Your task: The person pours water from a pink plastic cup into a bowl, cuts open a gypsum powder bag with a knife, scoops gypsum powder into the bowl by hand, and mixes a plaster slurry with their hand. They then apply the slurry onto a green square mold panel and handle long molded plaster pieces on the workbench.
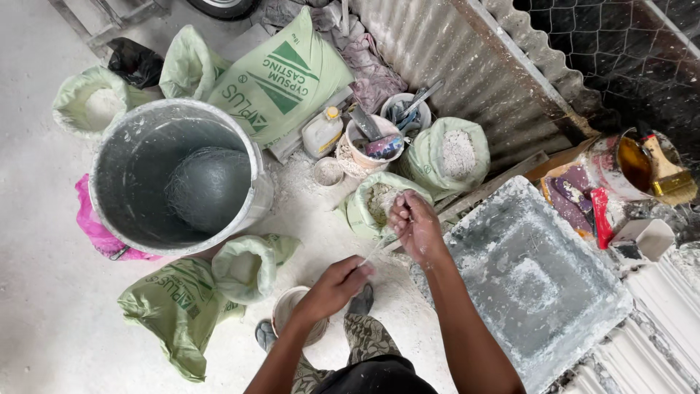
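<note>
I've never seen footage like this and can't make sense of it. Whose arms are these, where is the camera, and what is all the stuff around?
The camera sits on a person's head, looking down at their own bare hands. The left hand and right hand hold a thin pale strand stretched between them; what it is, I cannot tell. On the dusty floor stand a large grey bucket, green sacks of white powder, small tubs of tools and a grey square mould. A paintbrush rests on a tin at right.

Dusty white floor [44, 306] beside corrugated metal wall [467, 58].
</note>
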The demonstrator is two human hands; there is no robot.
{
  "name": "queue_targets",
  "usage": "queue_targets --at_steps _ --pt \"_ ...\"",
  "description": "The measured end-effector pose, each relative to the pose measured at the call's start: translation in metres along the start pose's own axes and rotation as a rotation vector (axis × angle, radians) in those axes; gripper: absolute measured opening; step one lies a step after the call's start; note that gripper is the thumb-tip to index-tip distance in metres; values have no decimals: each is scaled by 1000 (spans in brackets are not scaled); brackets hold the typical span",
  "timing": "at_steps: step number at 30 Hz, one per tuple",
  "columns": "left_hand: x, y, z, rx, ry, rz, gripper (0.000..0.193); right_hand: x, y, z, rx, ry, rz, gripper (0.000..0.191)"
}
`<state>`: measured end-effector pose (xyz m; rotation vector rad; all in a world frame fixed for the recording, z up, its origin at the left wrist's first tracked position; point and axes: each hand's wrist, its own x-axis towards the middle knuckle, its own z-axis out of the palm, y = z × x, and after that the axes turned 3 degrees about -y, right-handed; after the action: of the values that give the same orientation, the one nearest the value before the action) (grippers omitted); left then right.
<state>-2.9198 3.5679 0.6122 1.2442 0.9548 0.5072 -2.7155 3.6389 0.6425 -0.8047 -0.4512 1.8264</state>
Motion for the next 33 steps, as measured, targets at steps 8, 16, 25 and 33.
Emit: queue_targets --at_steps 8,16,25,33 --pt "0 75 -61 1 123 279 26 -7 -11 14 -908 -563 310 26" --pt "-52 93 -18 735 167 146 16 -32 -8 40 -798 -70 -18 31" --pt "-82 132 -50 654 364 351 9 -64 3 67 -829 -566 93 34" --pt "-93 121 -47 951 341 593 7 -82 7 82 -1048 -373 148 26"
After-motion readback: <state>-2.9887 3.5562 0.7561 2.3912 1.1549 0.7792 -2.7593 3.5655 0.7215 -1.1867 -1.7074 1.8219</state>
